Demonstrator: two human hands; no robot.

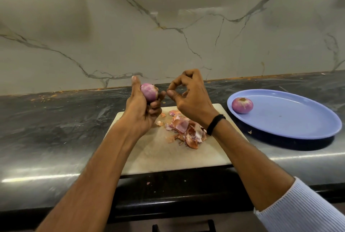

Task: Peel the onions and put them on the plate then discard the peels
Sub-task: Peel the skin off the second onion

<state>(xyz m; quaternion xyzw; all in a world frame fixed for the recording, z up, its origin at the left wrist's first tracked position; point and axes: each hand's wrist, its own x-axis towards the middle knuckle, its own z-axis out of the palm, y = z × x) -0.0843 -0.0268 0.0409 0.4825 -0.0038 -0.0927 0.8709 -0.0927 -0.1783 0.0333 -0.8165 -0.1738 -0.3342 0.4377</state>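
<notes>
My left hand (141,106) grips a purple, mostly peeled onion (149,92) above the far left corner of the white cutting board (162,157). My right hand (190,97) hovers just right of that onion with fingers curled and thumb near forefinger; I see nothing held in it. A pile of pink-brown peels (186,131) lies on the board under my right wrist. A second peeled onion (242,105) sits at the left edge of the blue plate (291,120).
The dark stone counter (56,129) runs left to right, with a marble wall behind. Small peel scraps lie by the plate's rim (249,132) and on the counter's front edge (148,183). The counter's front edge is close to me.
</notes>
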